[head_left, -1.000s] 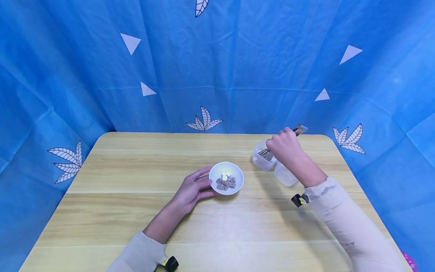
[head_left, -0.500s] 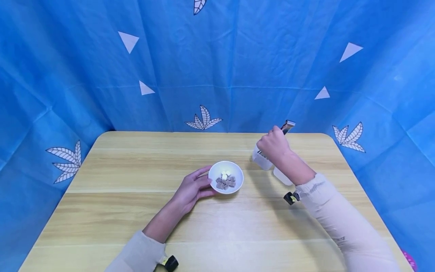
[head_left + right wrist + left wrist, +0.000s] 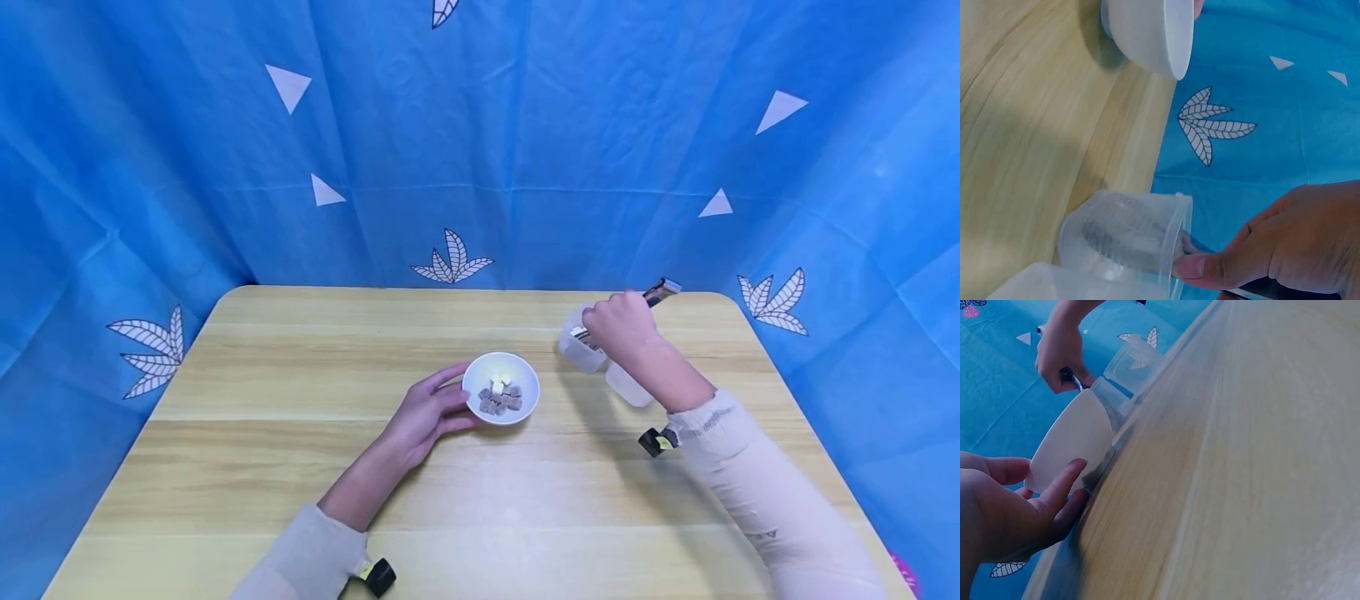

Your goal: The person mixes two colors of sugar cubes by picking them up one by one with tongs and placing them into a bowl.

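Note:
My left hand (image 3: 422,414) grips the near-left side of a white bowl (image 3: 522,374), its fingers spread on the outer wall and rim. Inside the bowl lie several brown cubes (image 3: 500,404) and a few pale cubes (image 3: 498,387). My right hand (image 3: 624,327) holds metal tongs (image 3: 662,292) with dark grips, fingers wrapped round the arms. Their ribbed ends reach down into a translucent plastic container (image 3: 1124,215), seen through its wall in the right wrist view. Something whitish shows blurred at its bottom.
A second translucent container (image 3: 628,386) stands against the first, partly under my right forearm. The wooden table (image 3: 300,467) ends at its back edge before a blue curtain (image 3: 420,117) with white leaf and triangle prints.
My right hand dips left and then back right over the container, the tongs' ends staying low in it. The left hand and the bowl stay in place.

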`<act>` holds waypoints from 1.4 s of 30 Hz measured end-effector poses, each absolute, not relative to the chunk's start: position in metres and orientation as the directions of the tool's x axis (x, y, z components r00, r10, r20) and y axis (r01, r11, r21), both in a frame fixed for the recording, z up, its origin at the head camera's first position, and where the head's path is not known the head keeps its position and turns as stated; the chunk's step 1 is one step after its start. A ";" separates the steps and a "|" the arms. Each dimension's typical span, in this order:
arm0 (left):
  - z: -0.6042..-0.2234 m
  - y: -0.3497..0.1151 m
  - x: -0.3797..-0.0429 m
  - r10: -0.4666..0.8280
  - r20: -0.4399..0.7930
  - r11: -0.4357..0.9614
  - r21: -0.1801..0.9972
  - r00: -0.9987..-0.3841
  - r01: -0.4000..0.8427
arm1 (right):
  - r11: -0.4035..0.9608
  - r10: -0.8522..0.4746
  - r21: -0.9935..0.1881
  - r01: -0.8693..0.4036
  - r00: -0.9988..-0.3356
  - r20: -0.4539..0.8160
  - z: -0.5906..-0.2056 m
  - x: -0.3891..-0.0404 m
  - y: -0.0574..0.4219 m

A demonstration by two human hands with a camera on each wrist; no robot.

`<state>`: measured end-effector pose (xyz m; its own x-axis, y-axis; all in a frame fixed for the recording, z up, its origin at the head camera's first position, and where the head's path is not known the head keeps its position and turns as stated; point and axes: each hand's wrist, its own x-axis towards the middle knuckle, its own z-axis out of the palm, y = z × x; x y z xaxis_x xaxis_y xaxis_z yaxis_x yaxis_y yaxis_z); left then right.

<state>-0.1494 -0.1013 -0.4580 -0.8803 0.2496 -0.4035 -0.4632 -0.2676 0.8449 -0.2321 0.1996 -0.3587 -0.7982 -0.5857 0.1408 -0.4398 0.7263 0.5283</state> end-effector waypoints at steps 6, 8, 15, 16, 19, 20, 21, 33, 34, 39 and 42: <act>-0.458 -0.100 -0.150 0.249 -0.403 -0.271 0.844 -0.881 -0.463 | 0.733 -0.599 0.511 -0.448 -0.782 0.172 -0.357 -0.224 0.212; -0.459 -0.100 -0.150 0.250 -0.405 -0.273 0.842 -0.879 -0.466 | 0.734 -0.602 0.510 -0.448 -0.776 0.185 -0.357 -0.223 0.215; -0.459 -0.100 -0.151 0.261 -0.394 -0.280 0.843 -0.881 -0.460 | 0.750 -0.601 0.481 -0.453 -0.770 0.213 -0.359 -0.220 0.225; -0.459 -0.100 -0.151 0.262 -0.390 -0.280 0.845 -0.883 -0.456 | 0.751 -0.601 0.480 -0.453 -0.771 0.213 -0.359 -0.220 0.226; -0.459 -0.100 -0.151 0.266 -0.389 -0.279 0.845 -0.882 -0.457 | 0.752 -0.601 0.483 -0.449 -0.768 0.222 -0.357 -0.219 0.229; -0.459 -0.101 -0.152 0.267 -0.388 -0.278 0.845 -0.882 -0.456 | 0.753 -0.600 0.482 -0.447 -0.767 0.226 -0.356 -0.218 0.230; -0.458 -0.101 -0.151 0.268 -0.386 -0.277 0.847 -0.883 -0.454 | 0.755 -0.600 0.482 -0.445 -0.765 0.232 -0.355 -0.218 0.231; -0.456 -0.101 -0.149 0.257 -0.396 -0.279 0.843 -0.881 -0.460 | 0.785 -0.554 0.450 -0.425 -0.807 0.204 -0.349 -0.212 0.241; -0.456 -0.101 -0.149 0.257 -0.394 -0.278 0.844 -0.883 -0.458 | 0.788 -0.549 0.447 -0.423 -0.811 0.202 -0.347 -0.211 0.242; -0.456 -0.101 -0.149 0.258 -0.401 -0.280 0.840 -0.879 -0.465 | 0.800 -0.542 0.431 -0.418 -0.812 0.218 -0.342 -0.208 0.245; -0.456 -0.101 -0.149 0.257 -0.397 -0.280 0.842 -0.881 -0.461 | 0.806 -0.537 0.421 -0.416 -0.813 0.224 -0.339 -0.206 0.247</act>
